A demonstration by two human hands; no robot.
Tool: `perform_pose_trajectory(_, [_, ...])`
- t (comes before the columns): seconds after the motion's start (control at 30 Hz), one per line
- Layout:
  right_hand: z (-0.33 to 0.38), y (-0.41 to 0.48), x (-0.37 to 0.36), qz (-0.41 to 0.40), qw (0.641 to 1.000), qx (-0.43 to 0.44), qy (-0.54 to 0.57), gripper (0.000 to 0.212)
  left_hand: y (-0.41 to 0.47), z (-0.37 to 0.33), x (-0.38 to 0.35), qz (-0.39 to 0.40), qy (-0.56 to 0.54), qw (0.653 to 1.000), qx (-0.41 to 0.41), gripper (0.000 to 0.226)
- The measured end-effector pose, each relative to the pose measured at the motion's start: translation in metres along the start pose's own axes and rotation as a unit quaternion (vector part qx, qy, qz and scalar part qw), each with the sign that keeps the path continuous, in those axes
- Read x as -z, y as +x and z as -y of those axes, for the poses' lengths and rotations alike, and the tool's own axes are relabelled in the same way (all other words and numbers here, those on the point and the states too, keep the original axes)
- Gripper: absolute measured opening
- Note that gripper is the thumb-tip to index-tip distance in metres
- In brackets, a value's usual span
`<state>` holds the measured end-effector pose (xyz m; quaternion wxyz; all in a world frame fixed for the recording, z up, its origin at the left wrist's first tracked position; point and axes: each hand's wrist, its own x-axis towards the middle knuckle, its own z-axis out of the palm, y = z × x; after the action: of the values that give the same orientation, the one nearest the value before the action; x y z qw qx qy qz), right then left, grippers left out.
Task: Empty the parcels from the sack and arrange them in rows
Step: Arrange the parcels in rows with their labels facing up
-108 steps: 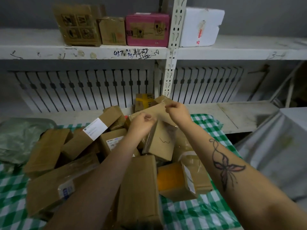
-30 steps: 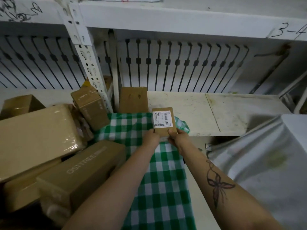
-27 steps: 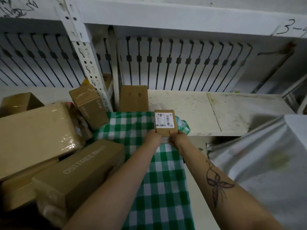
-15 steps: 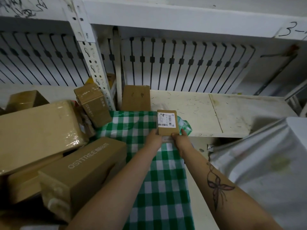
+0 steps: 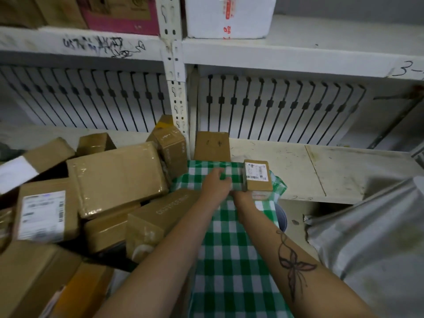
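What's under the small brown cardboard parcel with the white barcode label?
Green-and-white checked sack shows around the small brown labelled parcel; the right hand grips its near edge. The contact area beneath is covered.

Head-worn, angled down, close over shelf (image 5: 321, 171)

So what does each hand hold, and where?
Left hand grips a fold of the checked sack; right hand seems to hold the small labelled parcel by its near end.

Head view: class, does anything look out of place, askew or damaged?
Yes. The brown parcels on the left lie in a jumbled heap, tilted and leaning on one another, not in rows. One small labelled parcel sits apart on the checked sack.
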<state>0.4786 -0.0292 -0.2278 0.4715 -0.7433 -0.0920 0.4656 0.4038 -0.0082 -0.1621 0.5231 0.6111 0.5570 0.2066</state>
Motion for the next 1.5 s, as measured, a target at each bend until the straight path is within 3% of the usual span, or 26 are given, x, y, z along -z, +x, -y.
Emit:
perform_pose_trajectory(0.1, [0.019, -0.019, -0.022, 0.057, 0.998, -0.008, -0.033, 0.028, -0.004, -0.001, 0.029, -0.025, 0.005, 1.0, -0.007, 0.041])
perform_pose_trajectory(0.17, [0.033, -0.028, -0.038, 0.077, 0.996, -0.007, -0.051, 0.028, -0.003, 0.0, 0.048, -0.037, 0.001, 0.999, -0.012, 0.042])
perform_pose_trajectory(0.4, [0.067, -0.031, -0.094, 0.1, 0.987, 0.013, -0.128, 0.041, 0.018, -0.012, 0.102, -0.086, 0.008, 0.995, -0.039, 0.044])
perform_pose_trajectory(0.53, [0.081, -0.023, -0.122, 0.111, 0.988, 0.02, -0.102, 0.045, 0.042, -0.015, 0.123, -0.104, 0.038, 0.992, -0.056, 0.039])
perform_pose_trajectory(0.63, [0.092, -0.005, -0.138, 0.104, 0.991, 0.016, -0.077, 0.047, 0.065, -0.017, 0.136, -0.129, 0.089, 0.985, -0.079, 0.033])
perform_pose_trajectory(0.77, [0.108, 0.012, -0.159, 0.098, 0.993, 0.017, -0.062, 0.069, 0.099, -0.024, 0.155, -0.146, 0.189, 0.967, -0.09, 0.036])
perform_pose_trajectory(0.9, [0.11, 0.023, -0.179, 0.101, 0.989, 0.023, -0.106, 0.089, 0.123, -0.026, 0.164, -0.113, 0.27, 0.954, -0.064, 0.032])
perform_pose_trajectory(1.07, [0.096, 0.037, -0.178, 0.099, 0.985, 0.049, -0.136, 0.08, 0.134, -0.023, 0.159, -0.072, 0.332, 0.94, -0.015, 0.032])
perform_pose_trajectory(1.33, [0.079, 0.047, -0.166, 0.082, 0.994, 0.016, -0.073, 0.077, 0.15, -0.024, 0.162, -0.04, 0.397, 0.917, 0.022, 0.041])
perform_pose_trajectory(1.5, [0.076, 0.041, -0.157, 0.153, 0.987, -0.028, 0.049, 0.061, 0.159, -0.022, 0.158, -0.012, 0.388, 0.921, 0.021, 0.039])
